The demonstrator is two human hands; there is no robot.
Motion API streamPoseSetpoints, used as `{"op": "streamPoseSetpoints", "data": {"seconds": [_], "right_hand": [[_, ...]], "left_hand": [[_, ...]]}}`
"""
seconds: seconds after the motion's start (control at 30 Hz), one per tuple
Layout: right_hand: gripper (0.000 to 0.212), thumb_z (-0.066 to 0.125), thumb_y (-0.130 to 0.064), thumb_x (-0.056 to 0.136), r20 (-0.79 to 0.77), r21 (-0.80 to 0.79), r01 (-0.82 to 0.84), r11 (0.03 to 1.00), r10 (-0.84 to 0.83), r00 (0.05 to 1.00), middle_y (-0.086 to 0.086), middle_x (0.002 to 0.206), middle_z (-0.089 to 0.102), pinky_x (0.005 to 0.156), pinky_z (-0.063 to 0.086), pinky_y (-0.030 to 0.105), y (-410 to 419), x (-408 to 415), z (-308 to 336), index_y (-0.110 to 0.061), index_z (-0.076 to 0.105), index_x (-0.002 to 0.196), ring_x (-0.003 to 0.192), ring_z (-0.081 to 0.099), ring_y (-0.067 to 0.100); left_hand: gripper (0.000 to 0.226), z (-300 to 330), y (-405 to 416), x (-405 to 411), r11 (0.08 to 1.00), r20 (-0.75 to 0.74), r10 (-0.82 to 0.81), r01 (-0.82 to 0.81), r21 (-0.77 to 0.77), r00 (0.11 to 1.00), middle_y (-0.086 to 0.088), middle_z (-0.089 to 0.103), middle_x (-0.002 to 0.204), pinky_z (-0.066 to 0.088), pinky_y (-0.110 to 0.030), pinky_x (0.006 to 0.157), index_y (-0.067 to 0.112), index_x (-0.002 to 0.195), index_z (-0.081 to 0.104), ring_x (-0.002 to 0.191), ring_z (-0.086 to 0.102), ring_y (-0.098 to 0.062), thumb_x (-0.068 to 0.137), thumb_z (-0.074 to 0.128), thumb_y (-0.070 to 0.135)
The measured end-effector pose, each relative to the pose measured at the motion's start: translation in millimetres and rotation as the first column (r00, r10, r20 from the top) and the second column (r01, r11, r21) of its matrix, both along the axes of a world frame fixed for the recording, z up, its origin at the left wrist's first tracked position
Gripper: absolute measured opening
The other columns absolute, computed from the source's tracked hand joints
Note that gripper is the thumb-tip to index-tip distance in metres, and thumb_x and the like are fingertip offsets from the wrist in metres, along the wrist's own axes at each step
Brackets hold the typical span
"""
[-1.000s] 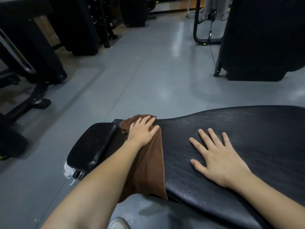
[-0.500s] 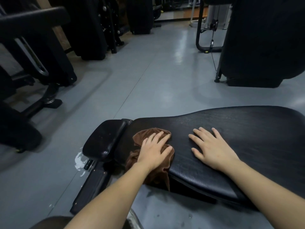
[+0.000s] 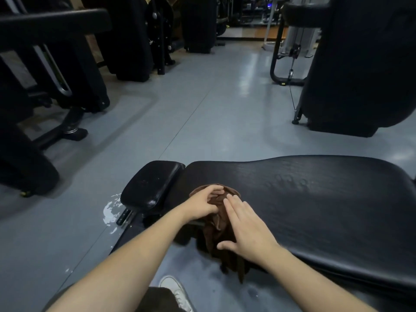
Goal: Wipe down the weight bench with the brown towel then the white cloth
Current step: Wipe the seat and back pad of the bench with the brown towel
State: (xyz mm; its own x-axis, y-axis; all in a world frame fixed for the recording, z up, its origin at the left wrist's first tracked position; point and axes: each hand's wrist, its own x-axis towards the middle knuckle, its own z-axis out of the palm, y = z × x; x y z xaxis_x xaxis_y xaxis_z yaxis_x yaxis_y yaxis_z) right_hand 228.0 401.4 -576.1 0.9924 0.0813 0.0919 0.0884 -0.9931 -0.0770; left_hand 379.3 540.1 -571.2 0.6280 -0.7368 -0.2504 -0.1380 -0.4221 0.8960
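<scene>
The black padded weight bench (image 3: 315,199) stretches from the centre to the right, with a small separate black pad (image 3: 150,183) at its left end. The brown towel (image 3: 219,224) lies bunched at the bench's near left edge and hangs down over the side. My left hand (image 3: 203,204) grips the towel's top, fingers curled into the cloth. My right hand (image 3: 245,228) lies flat on the towel with straight fingers, right beside the left hand. No white cloth is in view.
Grey floor (image 3: 213,113) spreads ahead, with a wet patch (image 3: 111,210) by the bench's left end. Dark gym machines (image 3: 56,75) stand on the left and a large black machine (image 3: 360,75) at right. My white shoe (image 3: 177,291) shows below.
My left hand has gone from pressing flat on the towel to curling into it and bunching it up. My right hand slid left off the bare bench onto the towel.
</scene>
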Motion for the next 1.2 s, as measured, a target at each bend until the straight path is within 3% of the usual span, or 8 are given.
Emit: {"op": "streamPoseSetpoints", "data": {"seconds": [0.13,0.3,0.4,0.5,0.63,0.77,0.87,1.2], "right_hand": [[0.131,0.075,-0.073,0.065,-0.058,-0.163,-0.055,0.985,0.046,0.997,0.017,0.167,0.012,0.125,0.012,0.047,8.3,21.9,-6.1,-0.001,0.017,0.158,0.155,0.008,0.032],[0.125,0.071,-0.062,0.079,-0.184,-0.292,-0.076,0.953,0.022,0.983,0.023,0.166,-0.006,0.125,0.0,0.049,25.2,42.4,-10.4,0.0,-0.004,0.157,0.154,-0.004,0.04],[0.1,0.061,-0.042,0.094,-0.18,-0.37,-0.058,0.927,-0.01,0.984,0.029,0.164,0.002,0.124,0.01,0.054,27.7,47.7,-15.1,0.001,-0.003,0.157,0.151,0.006,0.047],[0.082,0.049,-0.031,0.099,-0.185,-0.363,-0.02,0.932,-0.051,0.981,0.033,0.163,0.005,0.121,0.015,0.058,32.7,56.2,-15.5,0.001,0.0,0.158,0.149,0.012,0.052],[0.08,0.042,-0.033,0.102,-0.2,-0.384,0.032,0.923,-0.117,0.973,0.036,0.161,0.001,0.12,0.014,0.061,47.5,72.7,-19.1,0.001,-0.005,0.157,0.147,0.009,0.057],[0.092,0.045,-0.047,0.099,-0.209,-0.357,0.069,0.931,-0.151,0.966,0.033,0.162,-0.005,0.12,0.01,0.063,56.3,86.4,-27.7,0.001,-0.007,0.157,0.148,0.0,0.056],[0.097,0.041,-0.062,0.098,-0.183,-0.343,0.077,0.936,-0.147,0.972,0.03,0.164,-0.008,0.118,0.011,0.067,61.9,97.0,-35.6,-0.002,-0.008,0.158,0.148,0.001,0.056],[0.1,0.042,-0.066,0.096,-0.178,-0.339,0.024,0.94,-0.09,0.98,0.032,0.163,-0.004,0.115,0.014,0.07,102.2,150.0,-56.0,-0.005,-0.007,0.158,0.146,0.005,0.06]], "left_hand": [[0.059,3.3,0.2,-3.3,0.927,-0.318,0.23,-0.306,-0.216,0.92,-0.005,0.062,0.132,0.044,-0.034,0.11,0.014,0.133,0.054,0.128,0.056,-0.018,0.084,0.041,-0.016],[0.031,8.7,6.8,-3.2,0.837,-0.489,0.268,-0.452,-0.309,0.83,-0.008,0.069,0.124,0.045,-0.031,0.109,0.012,0.127,0.06,0.12,0.063,-0.017,0.097,0.053,0.006],[0.024,12.2,15.1,4.4,0.882,-0.332,0.307,-0.398,-0.254,0.892,-0.004,0.069,0.121,0.049,-0.029,0.102,0.016,0.122,0.063,0.113,0.066,-0.016,0.099,0.056,0.015],[0.016,13.0,32.5,18.4,0.953,0.098,0.294,-0.285,-0.101,0.951,0.005,0.068,0.114,0.05,-0.029,0.096,0.025,0.108,0.066,0.105,0.065,-0.012,0.096,0.061,0.017],[0.025,2.0,76.0,32.1,0.961,0.465,0.139,-0.233,0.15,0.874,0.013,0.054,0.117,0.047,-0.033,0.097,0.033,0.11,0.062,0.11,0.055,-0.01,0.092,0.061,0.016],[0.036,-19.6,105.4,29.5,0.918,0.524,0.047,-0.244,0.314,0.851,0.013,0.047,0.127,0.048,-0.034,0.094,0.031,0.125,0.056,0.119,0.047,-0.01,0.092,0.06,0.017],[0.039,-27.0,115.3,31.2,0.905,0.562,0.071,-0.29,0.312,0.824,0.011,0.045,0.129,0.05,-0.036,0.091,0.029,0.129,0.053,0.118,0.046,-0.012,0.093,0.06,0.016],[0.047,-50.7,126.8,42.8,0.883,0.469,0.197,-0.364,0.296,0.861,0.008,0.046,0.132,0.052,-0.037,0.095,0.02,0.133,0.053,0.104,0.059,-0.017,0.093,0.046,-0.004]]}}
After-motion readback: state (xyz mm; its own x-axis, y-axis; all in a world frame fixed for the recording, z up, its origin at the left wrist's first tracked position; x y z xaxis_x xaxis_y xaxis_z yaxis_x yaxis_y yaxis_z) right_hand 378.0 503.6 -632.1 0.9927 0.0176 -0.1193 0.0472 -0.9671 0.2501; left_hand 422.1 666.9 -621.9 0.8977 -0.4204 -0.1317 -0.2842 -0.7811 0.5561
